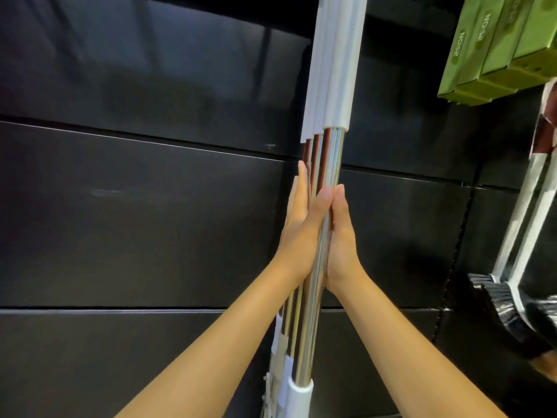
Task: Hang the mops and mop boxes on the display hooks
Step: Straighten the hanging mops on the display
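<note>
Both hands up on the mop handles, a bunch of chrome tubes hanging upright and packed tight against the black panel wall. Left hand is flat on the left side of the bunch, fingers straight and pointing up. Right hand is flat on the right side, same pose. The palms face each other with the tubes sandwiched between them and nothing curled round anything; the thumbs nearly meet across the front tube. White sleeves cover the upper part of the handles and run out of the top of the frame, and a white collar caps the front tube low down. The hook itself is out of view. Green boxes sit in a row at upper right. Below them are white-handled brushes with dark bristles, well apart from the mops.
</note>
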Demonstrator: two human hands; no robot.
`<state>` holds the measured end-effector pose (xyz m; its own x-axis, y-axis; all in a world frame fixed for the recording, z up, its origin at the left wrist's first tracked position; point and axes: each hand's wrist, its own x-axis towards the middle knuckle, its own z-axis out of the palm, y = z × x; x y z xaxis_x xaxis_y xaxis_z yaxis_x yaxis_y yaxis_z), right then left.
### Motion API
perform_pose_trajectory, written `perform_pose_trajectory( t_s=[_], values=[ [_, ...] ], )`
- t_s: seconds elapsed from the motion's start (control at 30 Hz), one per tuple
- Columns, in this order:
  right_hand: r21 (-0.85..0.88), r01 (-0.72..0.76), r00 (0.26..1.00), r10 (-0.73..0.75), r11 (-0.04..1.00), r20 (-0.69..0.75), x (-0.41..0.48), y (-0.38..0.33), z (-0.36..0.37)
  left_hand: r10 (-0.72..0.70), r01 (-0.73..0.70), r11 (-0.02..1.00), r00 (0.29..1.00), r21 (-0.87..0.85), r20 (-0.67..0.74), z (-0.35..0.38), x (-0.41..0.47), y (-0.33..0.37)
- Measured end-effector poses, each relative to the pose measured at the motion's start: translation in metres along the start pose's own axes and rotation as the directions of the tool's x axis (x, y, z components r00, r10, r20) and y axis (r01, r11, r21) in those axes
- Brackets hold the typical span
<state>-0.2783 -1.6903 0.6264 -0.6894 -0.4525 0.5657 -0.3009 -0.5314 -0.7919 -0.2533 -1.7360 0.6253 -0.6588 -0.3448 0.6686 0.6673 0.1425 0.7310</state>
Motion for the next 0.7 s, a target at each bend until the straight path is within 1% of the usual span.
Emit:
perform_pose_trajectory(
  t_s=[0.07, 0.17, 0.2, 0.27, 0.33, 0.4, 0.47, 0.53, 0.63, 0.7],
  values=[
    [-0.036, -0.018, 1.0, 0.018, 0.999, 0.012, -0.003, 0.005, -0.005, -0.044, 0.042, 0.998, 0.998, -0.047, -0.035, 0.001, -0.005, -0.002],
    [-0.086, -0.053, 0.996, 0.059, 0.995, 0.064, -0.013, 0.021, -0.011, -0.039, 0.041, 0.997, 0.999, 0.064, -0.03, 0.005, -0.016, -0.024],
    [-0.094, -0.058, 0.996, 0.065, 0.994, 0.069, -0.015, 0.027, -0.013, -0.044, 0.049, 0.996, 0.996, 0.072, -0.072, 0.002, -0.019, -0.027],
    [-0.095, -0.053, 0.996, 0.059, 0.994, 0.067, -0.017, 0.033, -0.017, -0.054, 0.061, 0.997, 0.992, 0.055, -0.111, 0.003, -0.023, -0.033],
    [-0.116, -0.055, 0.995, 0.063, 0.992, 0.072, -0.014, 0.034, -0.019, -0.085, 0.091, 0.995, 0.988, 0.042, -0.128, 0.008, -0.026, -0.027],
    [-0.131, -0.034, 0.996, 0.045, 0.991, 0.08, -0.015, 0.033, -0.019, -0.107, 0.113, 0.989, 0.992, 0.093, -0.067, 0.006, -0.029, -0.017],
    [-0.137, -0.01, 0.998, 0.019, 0.991, 0.063, -0.019, 0.034, -0.018, -0.089, 0.092, 0.986, 0.996, 0.14, -0.027, -0.004, -0.032, -0.018],
    [-0.153, -0.005, 0.998, 0.015, 0.988, 0.065, -0.026, 0.039, -0.016, -0.115, 0.112, 0.973, 0.993, 0.202, 0.002, -0.013, -0.04, -0.025],
    [-0.155, 0.012, 0.998, -0.003, 0.988, 0.057, -0.032, 0.048, -0.018, -0.095, 0.094, 0.974, 0.995, 0.206, -0.004, -0.017, -0.05, -0.037],
    [-0.149, 0.016, 0.998, -0.008, 0.989, 0.058, -0.034, 0.047, -0.017, -0.071, 0.07, 0.968, 0.997, 0.239, -0.005, -0.017, -0.048, -0.041]
  ],
)
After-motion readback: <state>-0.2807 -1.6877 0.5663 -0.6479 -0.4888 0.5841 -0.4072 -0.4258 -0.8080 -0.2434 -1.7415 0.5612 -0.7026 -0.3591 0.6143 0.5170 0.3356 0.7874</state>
